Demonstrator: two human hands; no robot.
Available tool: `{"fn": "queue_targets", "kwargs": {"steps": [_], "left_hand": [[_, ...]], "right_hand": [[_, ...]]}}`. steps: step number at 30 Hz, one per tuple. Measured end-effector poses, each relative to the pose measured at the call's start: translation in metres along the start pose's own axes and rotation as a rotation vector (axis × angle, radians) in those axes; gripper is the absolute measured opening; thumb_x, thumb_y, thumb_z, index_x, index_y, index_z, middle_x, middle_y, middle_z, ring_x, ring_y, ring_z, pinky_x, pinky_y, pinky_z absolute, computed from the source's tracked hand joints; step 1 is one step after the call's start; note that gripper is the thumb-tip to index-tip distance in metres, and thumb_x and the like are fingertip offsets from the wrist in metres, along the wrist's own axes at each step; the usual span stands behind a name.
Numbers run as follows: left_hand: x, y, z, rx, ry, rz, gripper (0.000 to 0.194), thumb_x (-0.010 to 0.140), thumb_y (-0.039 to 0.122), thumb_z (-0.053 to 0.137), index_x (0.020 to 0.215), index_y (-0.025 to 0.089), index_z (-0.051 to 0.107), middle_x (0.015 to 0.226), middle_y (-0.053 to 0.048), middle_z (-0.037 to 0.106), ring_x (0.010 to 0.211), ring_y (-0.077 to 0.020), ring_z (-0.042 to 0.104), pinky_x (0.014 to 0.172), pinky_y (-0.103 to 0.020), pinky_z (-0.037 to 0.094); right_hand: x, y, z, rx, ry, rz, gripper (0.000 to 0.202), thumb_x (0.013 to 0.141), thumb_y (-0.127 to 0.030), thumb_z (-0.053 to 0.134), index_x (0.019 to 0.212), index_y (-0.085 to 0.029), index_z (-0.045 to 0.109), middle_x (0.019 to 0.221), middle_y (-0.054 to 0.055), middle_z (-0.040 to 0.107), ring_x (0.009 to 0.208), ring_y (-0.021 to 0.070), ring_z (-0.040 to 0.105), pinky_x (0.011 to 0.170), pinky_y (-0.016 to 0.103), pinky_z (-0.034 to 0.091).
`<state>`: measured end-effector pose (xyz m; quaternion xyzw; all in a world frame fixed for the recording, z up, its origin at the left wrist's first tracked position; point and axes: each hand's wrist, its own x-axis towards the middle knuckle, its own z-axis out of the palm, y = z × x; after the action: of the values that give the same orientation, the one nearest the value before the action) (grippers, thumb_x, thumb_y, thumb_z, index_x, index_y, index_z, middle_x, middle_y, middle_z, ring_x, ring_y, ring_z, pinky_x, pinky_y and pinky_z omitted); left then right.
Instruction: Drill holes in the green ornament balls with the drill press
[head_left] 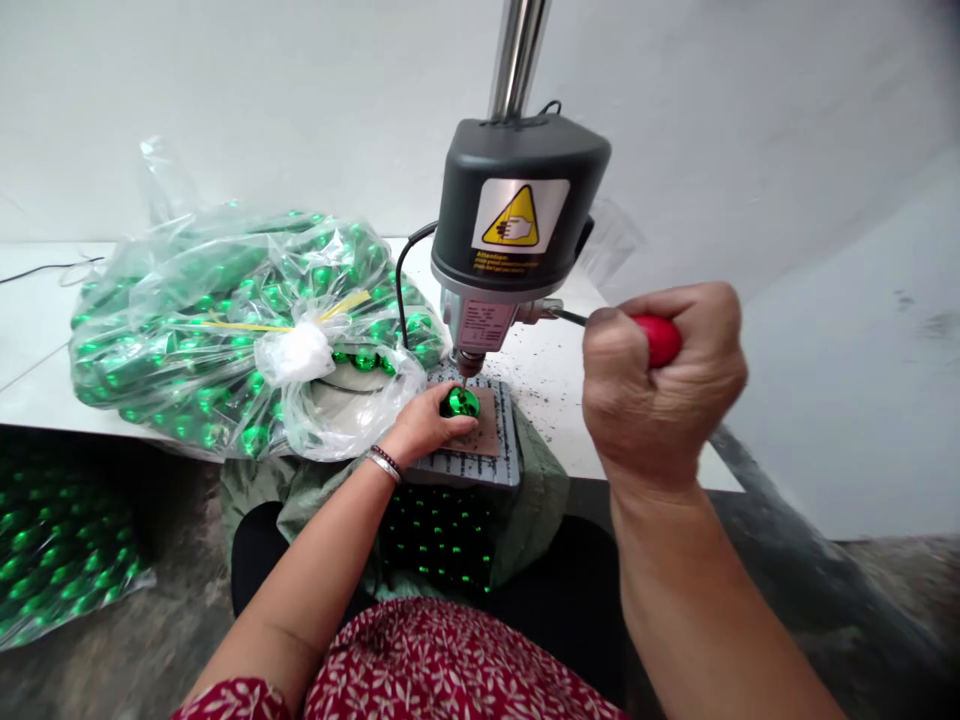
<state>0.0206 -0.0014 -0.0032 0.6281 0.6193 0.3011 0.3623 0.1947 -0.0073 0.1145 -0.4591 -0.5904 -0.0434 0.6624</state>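
Observation:
My left hand (429, 424) grips a shiny green ball (464, 402) between thumb and fingers, on a brown board (489, 425) over the drill press base (510, 455). Directly over the ball hangs the chuck (470, 364) of a dark grey drill press (521, 205); its bit points down at the ball's top, and I cannot tell whether it has entered. My right hand (664, 385) is closed around the red knob (660, 341) of the drill press lever, to the right of the machine's head.
A big clear plastic bag (187, 330) full of green balls lies left of the drill press on the white table (559, 400). Dark shavings litter the tabletop. Another bag of green balls (60, 540) stands lower left. More green balls (439, 535) sit in a green sack (540, 490) below the base.

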Motion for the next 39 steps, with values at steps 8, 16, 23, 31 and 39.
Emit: {"fn": "queue_targets", "kwargs": {"steps": [8,16,23,31,39], "left_hand": [[0.000,0.001,0.001,0.001,0.005,-0.014,0.064,0.076,0.026,0.080,0.137,0.015,0.064,0.128,-0.011,0.074,0.115,-0.0269,0.068,0.107,-0.038,0.050],[0.002,-0.005,0.004,0.004,0.003,0.002,0.059,0.075,0.030,0.081,0.131,0.018,0.068,0.121,-0.008,0.076,0.111,-0.0268,0.069,0.105,-0.039,0.051],[0.005,-0.012,0.008,-0.009,0.035,0.008,0.068,0.073,0.033,0.084,0.137,0.019,0.065,0.132,-0.011,0.072,0.120,-0.0291,0.067,0.111,-0.041,0.048],[0.004,-0.010,0.007,0.005,0.021,-0.002,0.064,0.074,0.035,0.083,0.134,0.019,0.067,0.124,-0.009,0.075,0.114,-0.0287,0.069,0.105,-0.040,0.052],[-0.014,-0.014,0.002,-0.060,0.022,0.115,0.068,0.070,0.025,0.085,0.134,0.019,0.066,0.131,-0.010,0.072,0.121,-0.0281,0.066,0.113,-0.042,0.048]], "right_hand": [[-0.013,0.005,-0.002,-0.046,0.003,-0.042,0.015,0.085,-0.032,0.057,0.077,-0.022,0.049,0.064,-0.004,0.045,0.057,0.0075,0.041,0.057,0.023,0.039],[-0.034,0.015,-0.002,-0.034,0.051,-0.118,0.012,0.089,-0.029,0.059,0.082,-0.021,0.054,0.069,-0.003,0.056,0.057,0.0064,0.049,0.056,0.022,0.040],[-0.047,0.024,0.003,-0.038,0.093,-0.155,0.009,0.090,-0.027,0.061,0.086,-0.019,0.059,0.075,-0.002,0.062,0.064,0.0070,0.057,0.060,0.021,0.044],[-0.050,0.024,0.005,0.039,0.079,-0.197,0.012,0.090,-0.028,0.058,0.084,-0.018,0.055,0.070,-0.003,0.058,0.061,0.0068,0.055,0.058,0.021,0.043],[0.037,-0.001,0.018,0.000,-0.061,0.128,0.025,0.089,-0.038,0.060,0.080,-0.016,0.051,0.069,-0.006,0.046,0.062,0.0042,0.040,0.062,0.021,0.038]]}}
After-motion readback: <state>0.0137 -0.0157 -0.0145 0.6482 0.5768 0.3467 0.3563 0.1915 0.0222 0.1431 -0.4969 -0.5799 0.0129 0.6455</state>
